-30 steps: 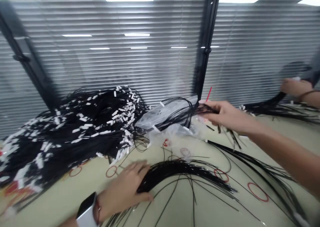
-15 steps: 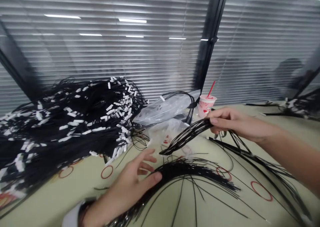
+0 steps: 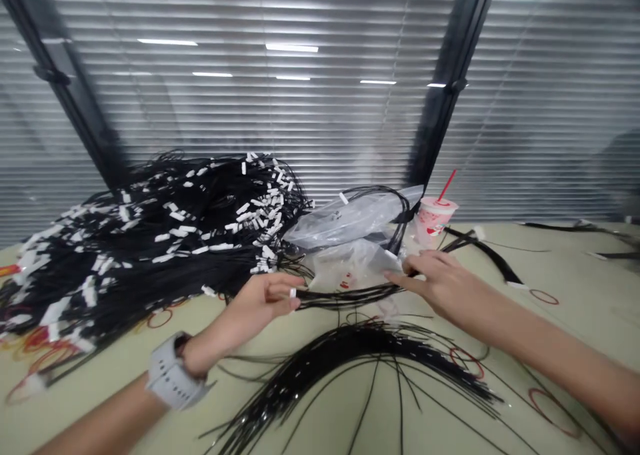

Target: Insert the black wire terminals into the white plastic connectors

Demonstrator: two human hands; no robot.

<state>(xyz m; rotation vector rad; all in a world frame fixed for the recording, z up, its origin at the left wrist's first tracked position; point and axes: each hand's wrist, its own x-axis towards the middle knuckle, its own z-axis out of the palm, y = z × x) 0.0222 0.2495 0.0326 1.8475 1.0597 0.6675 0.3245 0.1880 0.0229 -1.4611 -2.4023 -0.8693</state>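
A thin bundle of black cables (image 3: 345,297) stretches between my two hands, above the table. My left hand (image 3: 263,298), with a grey watch strap on its wrist, pinches the left end between thumb and fingers. A small white tag (image 3: 293,295) shows at that thumb. My right hand (image 3: 437,278) is closed around the bundle's right part, its fingertips partly hidden. Nearer to me, a thick curved bundle of black wires (image 3: 345,348) lies on the table, with several loose strands fanning out from it.
A big heap of black cables with white tags (image 3: 175,221) fills the left. Clear plastic bags (image 3: 350,225) and a pink cup with a red straw (image 3: 436,218) stand behind my hands. Red rubber bands (image 3: 544,297) and more cables (image 3: 493,258) lie to the right. Window blinds (image 3: 300,121) close off the back.
My left hand has moved up from the thick wire bundle and taken the left end of the thin cable bundle. My right hand has lowered. The view has turned left.
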